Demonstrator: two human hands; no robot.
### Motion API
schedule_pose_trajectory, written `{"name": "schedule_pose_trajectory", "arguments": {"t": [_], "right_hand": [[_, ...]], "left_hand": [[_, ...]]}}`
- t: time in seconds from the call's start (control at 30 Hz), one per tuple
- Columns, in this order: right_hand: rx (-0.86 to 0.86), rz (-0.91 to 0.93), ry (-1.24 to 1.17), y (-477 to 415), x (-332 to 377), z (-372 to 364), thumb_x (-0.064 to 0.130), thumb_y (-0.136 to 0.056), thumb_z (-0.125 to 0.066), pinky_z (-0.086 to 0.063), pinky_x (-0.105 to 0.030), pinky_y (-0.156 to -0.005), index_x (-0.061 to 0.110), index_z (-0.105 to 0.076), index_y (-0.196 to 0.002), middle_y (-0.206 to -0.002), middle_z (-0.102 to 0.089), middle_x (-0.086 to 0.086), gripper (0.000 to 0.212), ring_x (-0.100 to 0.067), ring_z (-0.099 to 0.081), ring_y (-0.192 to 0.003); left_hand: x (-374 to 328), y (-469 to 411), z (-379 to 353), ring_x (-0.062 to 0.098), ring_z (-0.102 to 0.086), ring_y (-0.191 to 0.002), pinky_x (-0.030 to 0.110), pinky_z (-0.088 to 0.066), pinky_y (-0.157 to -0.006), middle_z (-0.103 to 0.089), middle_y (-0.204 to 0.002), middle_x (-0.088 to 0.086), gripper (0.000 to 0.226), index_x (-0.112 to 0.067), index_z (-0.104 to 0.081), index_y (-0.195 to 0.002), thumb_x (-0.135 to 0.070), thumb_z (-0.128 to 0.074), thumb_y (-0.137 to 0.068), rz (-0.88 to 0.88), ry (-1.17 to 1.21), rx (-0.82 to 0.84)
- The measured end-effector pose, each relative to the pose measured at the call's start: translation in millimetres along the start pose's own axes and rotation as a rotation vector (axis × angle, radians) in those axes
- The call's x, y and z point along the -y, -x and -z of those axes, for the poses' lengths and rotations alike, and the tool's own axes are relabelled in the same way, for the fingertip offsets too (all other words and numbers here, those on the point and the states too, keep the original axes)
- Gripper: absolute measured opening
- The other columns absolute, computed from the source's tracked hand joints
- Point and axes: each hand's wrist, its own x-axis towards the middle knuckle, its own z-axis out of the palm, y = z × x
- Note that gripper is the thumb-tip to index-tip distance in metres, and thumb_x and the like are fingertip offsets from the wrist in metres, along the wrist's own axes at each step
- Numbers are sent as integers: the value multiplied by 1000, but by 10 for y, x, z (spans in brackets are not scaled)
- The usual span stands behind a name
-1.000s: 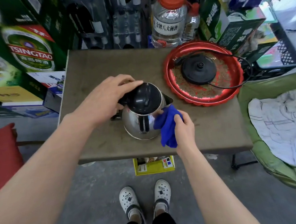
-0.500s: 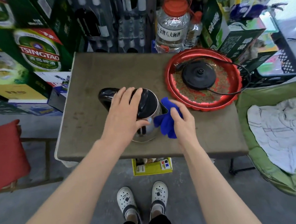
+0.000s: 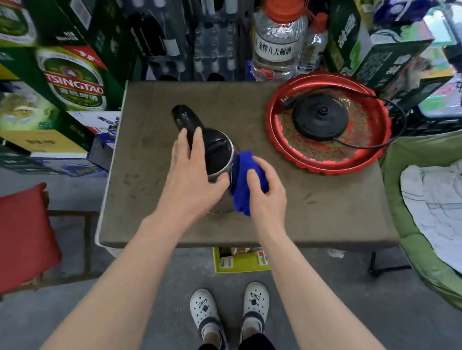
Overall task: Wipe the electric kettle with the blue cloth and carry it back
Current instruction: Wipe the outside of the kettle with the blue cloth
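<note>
The steel electric kettle (image 3: 216, 153) with a black lid and black handle stands on the brown table (image 3: 327, 204), handle pointing to the far left. My left hand (image 3: 193, 176) lies over its lid and near side, holding it. My right hand (image 3: 266, 196) presses the bunched blue cloth (image 3: 246, 181) against the kettle's right side. The kettle's black base (image 3: 320, 115) with its cord sits in the red round tray (image 3: 279, 130) to the right.
Green beer cartons (image 3: 72, 83) stack up at the left and back. A large clear jug with a red cap (image 3: 278, 38) stands behind the tray. A green seat with a white cloth (image 3: 453, 208) is at the right, a red cushion (image 3: 11, 237) at the left.
The kettle has been turned so its handle now points far left. My left hand shifted over the lid, and my right hand moved the blue cloth along the kettle's right side.
</note>
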Motion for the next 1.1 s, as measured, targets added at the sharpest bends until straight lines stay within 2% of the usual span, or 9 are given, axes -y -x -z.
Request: {"name": "schedule_pose_trajectory", "arguments": {"t": [0.1,0.33,0.47,0.57,0.63,0.77,0.97,1.03,1.1], "right_hand": [[40,104,41,-191,119,-65,41,-101,-51,-43,-33,-111,41,-64,-129,-133,-64,20,31,-9,-53,-130],[143,-95,196,-286,-157,50,37,-102,-52,-48,-45,-109,34,-60,-134,-132,-66,11,33,-13,-61,-121],[108,349,252,67,14,-248,29,-100,-56,-34,-23,-113,30,-60,-134,-137,-58,15,34,0,-45,-130],[171,534,370,99,94,-558,30,-102,-52,-25,-25,-118,26,-57,-140,-151,-49,2,39,-18,-34,-143],[192,478,393,-67,38,-610,34,-103,-47,-28,-29,-117,28,-57,-141,-149,-51,1,39,-18,-39,-141],[144,78,337,-207,35,-523,32,-105,-45,-34,-28,-108,29,-59,-137,-142,-54,-1,35,-19,-49,-132],[273,626,495,422,175,-791,21,-103,-49,-25,-32,-121,19,-59,-137,-146,-52,-4,35,-21,-38,-138],[308,665,551,373,105,-773,26,-103,-49,-27,-34,-121,20,-60,-137,-147,-54,-4,37,-22,-40,-139],[280,517,518,210,19,-700,30,-103,-48,-33,-32,-116,21,-61,-137,-143,-58,-3,37,-22,-47,-135]], "left_hand": [[-189,-41,-206,32,-13,-148,45,-25,-118,-4,-161,15,115,-11,2,-153,-48,-74,-75,98,16,-137],[-44,-29,-146,37,-17,-144,49,-28,-115,-15,-156,16,107,-13,-12,-152,-29,-76,-68,101,-78,-115],[170,82,129,39,-42,-130,49,-40,-102,-27,-150,12,106,-27,-13,-151,-37,-77,-67,178,-104,-85],[355,85,355,38,-51,-120,46,-42,-100,-40,-142,12,105,-29,-18,-150,-43,-80,-66,161,-46,-42],[474,76,467,35,-51,-121,46,-42,-103,-44,-138,12,104,-31,-21,-148,-40,-81,-64,171,17,-12],[508,206,492,32,-49,-122,45,-41,-105,-39,-142,9,102,-33,-21,-147,-28,-82,-66,143,70,21],[728,378,592,29,-51,-122,42,-43,-103,-40,-141,9,103,-29,-24,-145,-44,-82,-61,227,94,-33],[788,451,634,29,-53,-117,36,-44,-96,-50,-131,12,97,-27,-31,-142,-47,-82,-62,258,124,-80],[814,507,656,31,-55,-114,41,-46,-96,-52,-128,12,91,-29,-32,-138,-45,-83,-64,271,152,-85]]}}
